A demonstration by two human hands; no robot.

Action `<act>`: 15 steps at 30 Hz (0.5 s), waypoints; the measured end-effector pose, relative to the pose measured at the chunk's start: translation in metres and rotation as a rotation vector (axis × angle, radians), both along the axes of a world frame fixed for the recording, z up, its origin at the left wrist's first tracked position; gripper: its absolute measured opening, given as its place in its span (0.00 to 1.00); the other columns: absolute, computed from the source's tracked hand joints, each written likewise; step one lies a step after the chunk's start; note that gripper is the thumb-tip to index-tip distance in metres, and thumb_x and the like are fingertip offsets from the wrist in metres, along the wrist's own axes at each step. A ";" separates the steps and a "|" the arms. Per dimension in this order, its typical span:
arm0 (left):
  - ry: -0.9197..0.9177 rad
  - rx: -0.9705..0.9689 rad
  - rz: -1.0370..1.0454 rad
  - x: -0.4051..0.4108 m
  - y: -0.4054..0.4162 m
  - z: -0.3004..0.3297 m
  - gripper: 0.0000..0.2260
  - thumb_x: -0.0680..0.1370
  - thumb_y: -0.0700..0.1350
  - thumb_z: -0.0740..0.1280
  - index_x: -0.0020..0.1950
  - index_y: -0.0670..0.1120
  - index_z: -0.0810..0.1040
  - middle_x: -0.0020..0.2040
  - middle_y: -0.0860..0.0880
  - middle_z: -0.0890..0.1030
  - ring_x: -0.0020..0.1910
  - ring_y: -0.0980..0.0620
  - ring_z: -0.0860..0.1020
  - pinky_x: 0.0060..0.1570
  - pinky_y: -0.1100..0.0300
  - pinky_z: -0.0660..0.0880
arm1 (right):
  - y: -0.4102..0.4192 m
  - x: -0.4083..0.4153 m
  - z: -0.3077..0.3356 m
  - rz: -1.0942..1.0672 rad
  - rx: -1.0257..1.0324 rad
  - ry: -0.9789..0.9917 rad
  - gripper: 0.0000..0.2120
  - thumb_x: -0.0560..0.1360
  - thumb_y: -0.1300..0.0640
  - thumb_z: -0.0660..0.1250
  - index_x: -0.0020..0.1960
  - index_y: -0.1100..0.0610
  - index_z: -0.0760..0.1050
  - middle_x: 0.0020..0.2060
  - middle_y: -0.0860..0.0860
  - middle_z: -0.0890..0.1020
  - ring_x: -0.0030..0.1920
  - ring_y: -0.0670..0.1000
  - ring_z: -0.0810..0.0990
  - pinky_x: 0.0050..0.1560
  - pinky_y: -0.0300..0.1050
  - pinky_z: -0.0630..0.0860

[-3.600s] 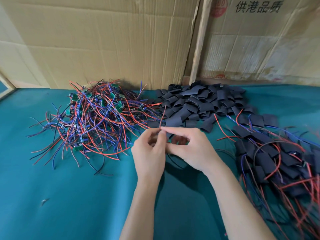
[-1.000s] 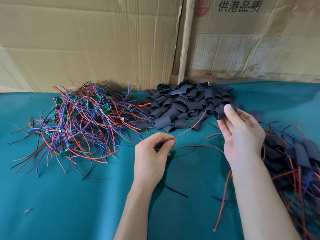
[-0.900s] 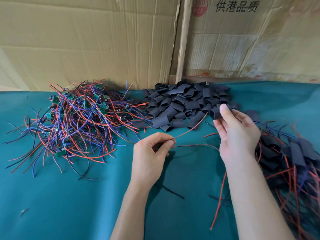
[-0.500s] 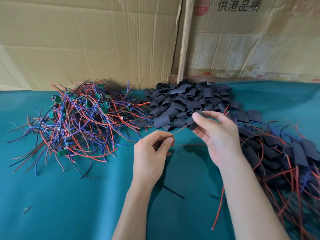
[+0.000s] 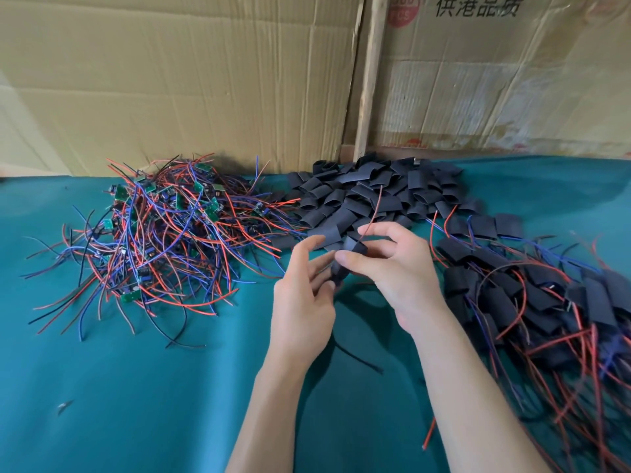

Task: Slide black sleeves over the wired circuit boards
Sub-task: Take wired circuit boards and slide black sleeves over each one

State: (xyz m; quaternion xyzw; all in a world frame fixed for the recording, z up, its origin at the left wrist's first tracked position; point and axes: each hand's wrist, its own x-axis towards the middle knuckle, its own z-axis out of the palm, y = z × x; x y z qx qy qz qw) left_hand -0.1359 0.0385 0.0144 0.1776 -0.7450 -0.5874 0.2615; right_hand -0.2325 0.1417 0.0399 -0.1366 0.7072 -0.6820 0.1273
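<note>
Centrally, both hands (image 5: 403,268) pinch sleeve (image 5: 355,249) betw. piles.

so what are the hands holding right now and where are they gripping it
Right hand pinches a black sleeve by its near end; a red wire pokes out. Left hand's grip is hidden.

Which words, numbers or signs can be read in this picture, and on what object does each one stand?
"供港品质": black print on the right cardboard box.
Red round stamp on the same box: cut off by the upper edge and blurred, not surely readable.
Faded red marks along the box's lower edge: too blurred to read.
Nothing readable elsewhere.
</note>
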 end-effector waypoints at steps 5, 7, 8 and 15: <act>0.098 0.090 0.051 -0.002 -0.001 0.002 0.26 0.77 0.28 0.64 0.58 0.60 0.76 0.58 0.54 0.84 0.57 0.56 0.83 0.59 0.50 0.80 | 0.000 -0.001 0.001 -0.025 -0.043 -0.015 0.19 0.65 0.60 0.83 0.52 0.54 0.79 0.38 0.50 0.88 0.36 0.48 0.84 0.47 0.49 0.84; 0.112 0.079 0.065 -0.002 0.000 0.002 0.24 0.77 0.28 0.66 0.56 0.59 0.77 0.56 0.55 0.84 0.54 0.54 0.85 0.56 0.51 0.81 | -0.001 0.001 0.001 -0.017 -0.076 -0.056 0.19 0.66 0.60 0.83 0.53 0.56 0.79 0.38 0.51 0.88 0.36 0.49 0.85 0.44 0.46 0.85; 0.120 0.065 0.081 -0.002 -0.001 0.002 0.22 0.77 0.29 0.67 0.56 0.58 0.78 0.53 0.56 0.85 0.51 0.54 0.85 0.53 0.53 0.82 | -0.002 0.001 0.002 -0.021 -0.102 -0.087 0.19 0.66 0.60 0.83 0.53 0.56 0.79 0.38 0.52 0.87 0.36 0.50 0.85 0.43 0.45 0.84; 0.048 0.037 0.153 -0.004 0.000 0.004 0.06 0.78 0.37 0.72 0.44 0.46 0.81 0.36 0.51 0.83 0.34 0.50 0.85 0.33 0.55 0.83 | 0.000 -0.002 0.003 -0.027 -0.226 -0.236 0.16 0.68 0.63 0.81 0.52 0.61 0.80 0.37 0.53 0.85 0.41 0.54 0.85 0.42 0.44 0.82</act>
